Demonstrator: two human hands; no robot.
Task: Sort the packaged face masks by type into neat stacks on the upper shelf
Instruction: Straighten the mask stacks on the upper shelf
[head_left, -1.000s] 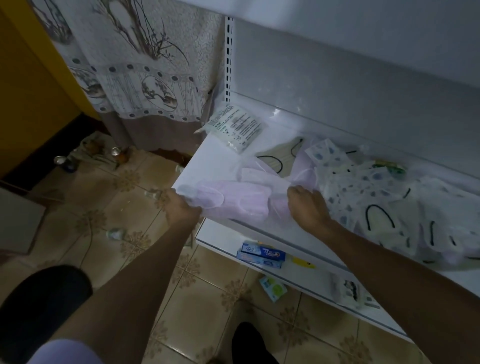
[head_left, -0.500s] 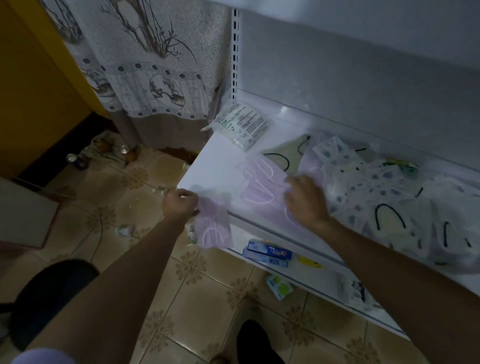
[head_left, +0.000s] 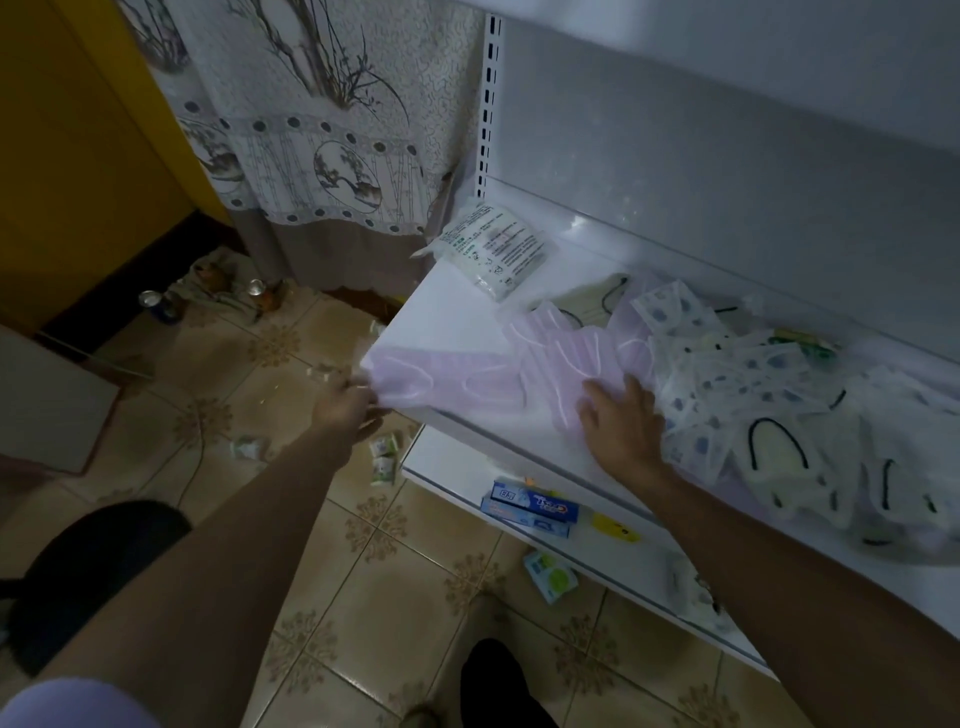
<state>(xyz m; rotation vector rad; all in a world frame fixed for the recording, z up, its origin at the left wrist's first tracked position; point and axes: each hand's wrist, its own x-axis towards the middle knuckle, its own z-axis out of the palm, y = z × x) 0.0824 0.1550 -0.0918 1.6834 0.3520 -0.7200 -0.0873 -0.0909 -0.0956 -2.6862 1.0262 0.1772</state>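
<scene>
Your left hand (head_left: 345, 410) reaches the front left corner of the upper shelf (head_left: 457, 306) and appears to pinch the left end of a pink mask (head_left: 447, 379) that lies along the shelf's front edge (blur hides the fingertips, so the grip is a judgement). Your right hand (head_left: 621, 423) lies flat, fingers spread, on the pink heap (head_left: 576, 348), a loose overlap of more packaged pink masks at the middle of the shelf's front edge. Further right along the shelf lie the spotted masks (head_left: 727, 374) in a jumble, and at the shelf's right end the pale masks (head_left: 779, 467) with black ear loops. A printed packet (head_left: 491, 249) rests at the shelf's back left corner. The step looks like gathering the pink type into one stack on the bare left part of the shelf. To do it well, press the heap down with the flat right palm while the left hand draws its one mask out low and level, so that the slippery wrappers beside it are not dragged along. Set it well in from the shelf's front edge, since its end already reaches the corner and could slide off. Square each next pack to the shelf's front edge, edges matched, and watch for the spotted ones creeping in from the right
</scene>
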